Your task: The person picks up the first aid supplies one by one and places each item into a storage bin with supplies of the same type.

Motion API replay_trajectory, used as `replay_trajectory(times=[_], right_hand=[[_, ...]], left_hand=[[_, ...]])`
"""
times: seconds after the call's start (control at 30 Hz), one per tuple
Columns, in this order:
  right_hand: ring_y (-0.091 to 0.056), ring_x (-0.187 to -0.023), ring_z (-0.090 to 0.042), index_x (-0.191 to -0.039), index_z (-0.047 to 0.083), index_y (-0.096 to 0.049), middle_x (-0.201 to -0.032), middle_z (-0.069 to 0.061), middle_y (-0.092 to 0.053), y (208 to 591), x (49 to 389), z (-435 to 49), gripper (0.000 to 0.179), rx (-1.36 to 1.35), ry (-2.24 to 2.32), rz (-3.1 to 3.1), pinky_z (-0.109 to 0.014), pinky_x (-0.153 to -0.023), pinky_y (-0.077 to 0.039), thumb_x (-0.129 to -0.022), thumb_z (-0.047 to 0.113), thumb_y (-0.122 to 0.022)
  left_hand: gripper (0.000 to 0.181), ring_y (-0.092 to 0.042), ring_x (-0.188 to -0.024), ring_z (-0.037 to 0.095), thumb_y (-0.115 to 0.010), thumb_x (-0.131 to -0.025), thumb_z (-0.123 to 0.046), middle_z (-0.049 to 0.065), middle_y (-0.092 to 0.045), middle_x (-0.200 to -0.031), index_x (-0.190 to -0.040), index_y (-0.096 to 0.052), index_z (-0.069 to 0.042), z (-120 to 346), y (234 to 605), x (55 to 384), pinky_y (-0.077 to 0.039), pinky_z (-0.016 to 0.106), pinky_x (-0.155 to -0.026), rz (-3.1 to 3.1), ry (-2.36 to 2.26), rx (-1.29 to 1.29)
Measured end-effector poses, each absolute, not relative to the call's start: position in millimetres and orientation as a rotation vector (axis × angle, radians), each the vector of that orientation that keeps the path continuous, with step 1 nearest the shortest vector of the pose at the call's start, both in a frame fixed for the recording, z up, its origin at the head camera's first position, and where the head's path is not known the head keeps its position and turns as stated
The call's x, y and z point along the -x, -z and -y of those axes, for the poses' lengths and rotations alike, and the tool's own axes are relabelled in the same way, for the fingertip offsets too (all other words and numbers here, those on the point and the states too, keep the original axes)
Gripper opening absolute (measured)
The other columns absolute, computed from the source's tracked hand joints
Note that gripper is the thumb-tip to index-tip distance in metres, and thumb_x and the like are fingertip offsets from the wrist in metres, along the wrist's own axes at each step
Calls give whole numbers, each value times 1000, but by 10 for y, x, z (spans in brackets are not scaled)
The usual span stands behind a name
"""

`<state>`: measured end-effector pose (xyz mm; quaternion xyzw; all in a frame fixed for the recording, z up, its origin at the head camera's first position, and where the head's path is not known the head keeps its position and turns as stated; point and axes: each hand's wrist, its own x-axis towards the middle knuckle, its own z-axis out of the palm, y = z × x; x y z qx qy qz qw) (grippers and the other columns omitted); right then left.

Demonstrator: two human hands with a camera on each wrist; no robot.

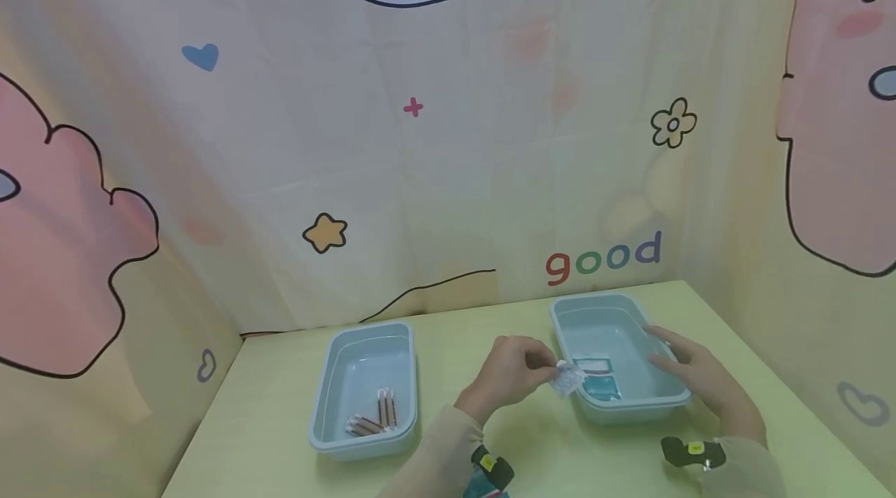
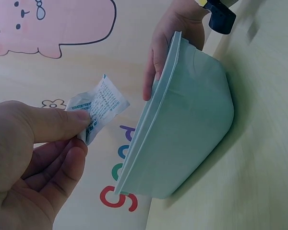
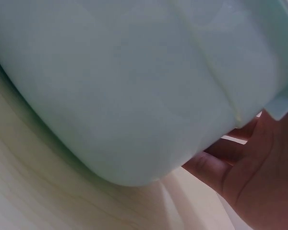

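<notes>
My left hand (image 1: 514,373) pinches a small white packet (image 2: 103,108) with blue print between thumb and fingers, beside the left rim of the right-hand light-blue bin (image 1: 602,303). In the head view, teal-and-white flat packets (image 1: 598,383) lie at that bin's left side. My right hand (image 1: 707,381) grips the bin's right rim, some fingertips over its inner side. Other fingers show against the outer wall in the right wrist view, partly hidden behind the bin.
A second light-blue bin (image 1: 364,334) stands to the left, with several thin brown sticks with pale ends (image 1: 374,414) in it. A teal item (image 1: 486,487) shows by my left wrist, cut off by the frame. Patterned curtains (image 1: 455,171) enclose the table.
</notes>
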<state>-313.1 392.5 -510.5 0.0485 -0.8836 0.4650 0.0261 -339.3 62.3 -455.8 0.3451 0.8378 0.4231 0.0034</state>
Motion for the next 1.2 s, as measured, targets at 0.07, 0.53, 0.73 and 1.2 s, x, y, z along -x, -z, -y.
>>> replay_trajectory(times=[0.07, 0.53, 0.73, 1.2], right_hand=[[-19, -138, -58, -151, 7, -33, -155, -29, -24, 5117, 3145, -3935, 65, -152, -1442, 2721, -73, -103, -22, -97, 34, -58], [-19, -138, -57, -151, 9, -33, -156, -28, -25, 5142, 3168, -3950, 65, -144, -1431, 2745, -73, -103, -23, -97, 35, -57], [-18, -138, -58, -152, 10, -32, -156, -28, -23, 5159, 3169, -3959, 65, -138, -1457, 2730, -73, -103, -22, -97, 35, -58], [-17, -139, -58, -151, 7, -34, -156, -27, -24, 5146, 3105, -3931, 65, -135, -1462, 2700, -72, -105, -20, -97, 34, -58]], left_hand=[[5, -60, -70, -5, -75, -85, -11, -6, -73, -84, -89, -76, -12, -631, 4560, 3397, -51, 13, -65, -2628, -1323, -1077], [4, -60, -69, -5, -75, -85, -10, -8, -72, -83, -88, -76, -13, -681, 4585, 3412, -51, 13, -64, -2621, -1328, -1058], [4, -60, -69, -5, -75, -85, -10, -8, -72, -83, -88, -76, -12, -689, 4579, 3407, -51, 13, -64, -2616, -1324, -1062], [3, -59, -70, -5, -75, -84, -12, -11, -71, -80, -85, -74, -15, -777, 4767, 3399, -50, 13, -65, -2606, -1274, -1028]])
